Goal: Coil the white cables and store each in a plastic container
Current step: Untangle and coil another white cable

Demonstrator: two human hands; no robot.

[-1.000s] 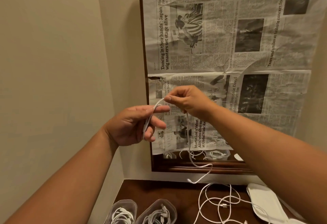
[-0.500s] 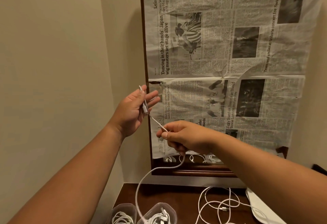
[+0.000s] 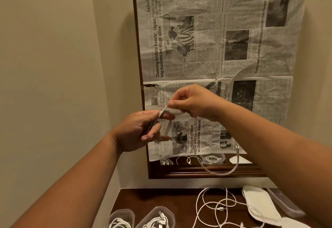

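Coiling is the step now. Left hand [image 3: 138,130] holds small loops of the white cable [image 3: 218,171] up in the air, fingers curled round them. Right hand [image 3: 195,101] pinches the next bit. Next, I think, wrap the hanging tail around, then pick an empty container.

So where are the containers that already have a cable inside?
In the head view, two clear containers stand side by side at the bottom edge, on the dark table, left of the loose cables.
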